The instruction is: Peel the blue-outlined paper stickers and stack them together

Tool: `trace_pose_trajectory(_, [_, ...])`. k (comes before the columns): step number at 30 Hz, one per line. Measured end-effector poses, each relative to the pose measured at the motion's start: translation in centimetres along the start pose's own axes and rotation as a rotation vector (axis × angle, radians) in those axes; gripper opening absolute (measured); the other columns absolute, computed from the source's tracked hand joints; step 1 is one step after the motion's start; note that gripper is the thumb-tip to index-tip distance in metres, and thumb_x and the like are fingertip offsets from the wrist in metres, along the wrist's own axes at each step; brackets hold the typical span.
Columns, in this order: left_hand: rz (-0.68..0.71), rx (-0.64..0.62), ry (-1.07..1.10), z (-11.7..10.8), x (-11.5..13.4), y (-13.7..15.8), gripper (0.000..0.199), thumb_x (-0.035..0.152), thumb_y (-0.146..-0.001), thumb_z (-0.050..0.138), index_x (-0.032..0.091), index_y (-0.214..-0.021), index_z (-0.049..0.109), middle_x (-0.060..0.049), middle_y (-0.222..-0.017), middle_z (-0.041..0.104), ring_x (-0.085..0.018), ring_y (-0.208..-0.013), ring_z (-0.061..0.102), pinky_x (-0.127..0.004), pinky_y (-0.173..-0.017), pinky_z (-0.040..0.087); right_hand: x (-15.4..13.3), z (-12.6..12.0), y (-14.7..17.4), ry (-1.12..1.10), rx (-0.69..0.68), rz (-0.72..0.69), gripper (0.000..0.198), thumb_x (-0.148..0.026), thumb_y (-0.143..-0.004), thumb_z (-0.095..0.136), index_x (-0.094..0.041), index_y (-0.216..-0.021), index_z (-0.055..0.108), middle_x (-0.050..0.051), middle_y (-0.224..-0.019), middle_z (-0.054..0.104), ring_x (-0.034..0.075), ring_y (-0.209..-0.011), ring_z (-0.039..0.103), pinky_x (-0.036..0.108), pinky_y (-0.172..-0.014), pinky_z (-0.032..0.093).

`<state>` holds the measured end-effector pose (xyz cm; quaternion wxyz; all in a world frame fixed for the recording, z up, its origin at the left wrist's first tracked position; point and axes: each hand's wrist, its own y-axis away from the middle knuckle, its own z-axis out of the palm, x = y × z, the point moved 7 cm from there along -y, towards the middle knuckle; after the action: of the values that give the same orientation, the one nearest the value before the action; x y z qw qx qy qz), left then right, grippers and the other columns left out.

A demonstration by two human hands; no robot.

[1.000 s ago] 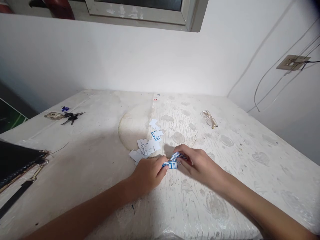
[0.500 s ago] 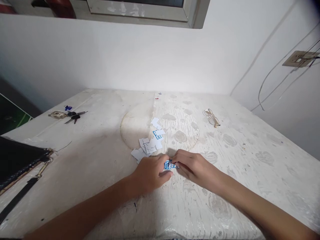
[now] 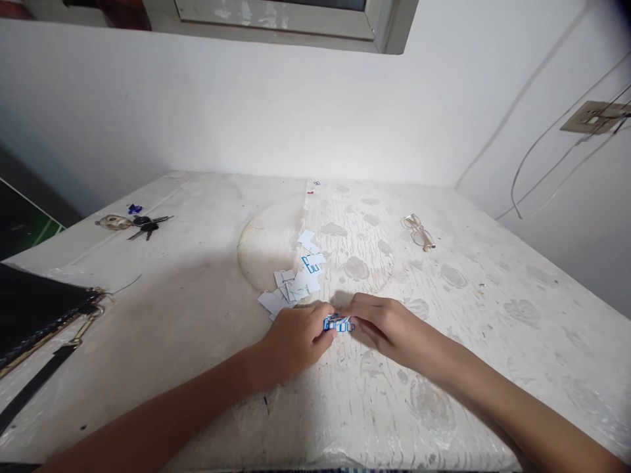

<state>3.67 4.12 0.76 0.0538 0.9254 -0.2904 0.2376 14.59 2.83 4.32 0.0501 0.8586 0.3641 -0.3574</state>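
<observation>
My left hand [image 3: 294,341] and my right hand [image 3: 382,325] meet over the worn white table [image 3: 197,309], both pinching a small row of white paper pieces with blue print [image 3: 338,323]. The fingertips press the pieces from either side, low over the tabletop. Just behind my left hand lies a loose pile of several more white paper pieces [image 3: 293,284], one showing blue lettering.
A bunch of keys [image 3: 133,224] lies at the far left, a black bag with a strap [image 3: 34,322] at the near left edge. Eyeglasses [image 3: 418,232] rest at the far right. A wall socket with wires [image 3: 591,118] hangs on the right wall.
My two hands have drawn closer together around the blue-printed pieces, which now sit in a tighter row between the fingertips. The pile behind has not moved.
</observation>
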Motion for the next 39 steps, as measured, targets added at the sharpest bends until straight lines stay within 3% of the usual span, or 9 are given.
trace_pose_trajectory(6, [-0.011, -0.04, 0.039, -0.1, 0.1, 0.1, 0.02, 0.037, -0.075, 0.054, 0.019, -0.082, 0.05, 0.005, -0.062, 0.05, -0.011, -0.053, 0.045, -0.023, -0.05, 0.03, 0.4, 0.9, 0.1, 0.089, -0.024, 0.027, 0.041, -0.005, -0.084, 0.038, -0.023, -0.119, 0.048, 0.005, -0.095, 0.052, 0.014, -0.07, 0.051, 0.026, -0.058, 0.041])
trace_pose_trajectory(13, [0.076, 0.011, -0.068, 0.3, 0.1, 0.0, 0.019, 0.027, -0.088, 0.035, 0.018, -0.085, 0.051, 0.001, -0.071, 0.06, -0.013, -0.062, 0.053, -0.025, -0.054, 0.033, 1.1, 1.3, 0.1, 0.179, 0.017, 0.081, 0.059, -0.007, -0.08, 0.041, -0.024, -0.135, 0.029, 0.01, -0.115, 0.046, 0.011, -0.062, 0.049, 0.024, -0.048, 0.04])
trace_pose_trajectory(18, [0.161, 0.038, -0.126, 0.6, 0.4, 0.2, 0.019, 0.025, -0.089, 0.034, 0.018, -0.091, 0.051, -0.001, -0.081, 0.063, -0.015, -0.071, 0.057, -0.026, -0.059, 0.036, 1.6, 1.6, 0.1, 0.014, -0.013, 0.047, 0.057, -0.005, -0.08, 0.042, -0.024, -0.133, 0.032, 0.006, -0.097, 0.058, 0.012, -0.064, 0.051, 0.026, -0.057, 0.043])
trace_pose_trajectory(22, [0.185, 0.061, -0.176, 0.9, 0.5, 0.2, 0.02, 0.021, -0.089, 0.033, 0.017, -0.09, 0.053, -0.002, -0.079, 0.063, -0.015, -0.069, 0.057, -0.027, -0.057, 0.037, 2.2, 0.4, -0.6, -0.053, 0.029, 0.115, 0.047, -0.022, -0.084, 0.052, -0.023, -0.13, 0.039, 0.003, -0.09, 0.054, 0.011, -0.062, 0.048, 0.024, -0.054, 0.041])
trace_pose_trajectory(26, [0.198, 0.083, -0.194, 1.1, 0.5, 0.1, 0.021, 0.02, -0.089, 0.033, 0.017, -0.094, 0.053, -0.002, -0.078, 0.063, -0.016, -0.069, 0.058, -0.028, -0.057, 0.038, 4.5, -1.8, -3.6, -0.022, 0.168, 0.186, 0.028, -0.03, -0.089, 0.043, -0.017, -0.112, 0.052, 0.004, -0.09, 0.056, 0.01, -0.062, 0.049, 0.025, -0.058, 0.043])
trace_pose_trajectory(29, [0.206, 0.079, -0.217, 1.2, 0.6, 0.1, 0.021, 0.02, -0.088, 0.033, 0.016, -0.093, 0.053, -0.003, -0.077, 0.062, -0.017, -0.069, 0.059, -0.029, -0.057, 0.039, 6.5, -2.4, -7.8, 0.22, 0.161, 0.192, 0.023, -0.021, -0.088, 0.041, -0.013, -0.105, 0.056, 0.009, -0.102, 0.058, 0.016, -0.086, 0.054, 0.028, -0.074, 0.043])
trace_pose_trajectory(32, [0.202, 0.063, -0.227, 1.3, 0.6, 0.1, 0.022, 0.02, -0.088, 0.032, 0.015, -0.093, 0.053, -0.003, -0.079, 0.063, -0.018, -0.07, 0.06, -0.03, -0.058, 0.04, 7.7, -2.1, -12.5, 0.283, 0.113, 0.207, 0.024, -0.015, -0.081, 0.048, -0.009, -0.103, 0.057, 0.014, -0.109, 0.056, 0.022, -0.101, 0.051, 0.031, -0.083, 0.04])
trace_pose_trajectory(36, [0.198, 0.061, -0.225, 1.4, 0.5, 0.2, 0.022, 0.019, -0.088, 0.033, 0.016, -0.097, 0.053, -0.004, -0.083, 0.064, -0.018, -0.072, 0.061, -0.03, -0.06, 0.042, 8.7, -1.3, -16.9, 0.313, 0.021, 0.314, 0.04, -0.011, -0.065, 0.062, -0.008, -0.104, 0.057, 0.015, -0.094, 0.061, 0.027, -0.086, 0.057, 0.033, -0.07, 0.043])
trace_pose_trajectory(39, [0.192, 0.061, -0.235, 1.5, 0.4, 0.2, 0.022, 0.019, -0.088, 0.034, 0.017, -0.096, 0.053, -0.003, -0.082, 0.064, -0.018, -0.071, 0.061, -0.03, -0.058, 0.042, 9.1, -1.1, -18.0, 0.283, -0.012, 0.382, 0.051, -0.006, -0.058, 0.063, -0.008, -0.109, 0.055, 0.011, -0.083, 0.062, 0.024, -0.073, 0.059, 0.03, -0.059, 0.042])
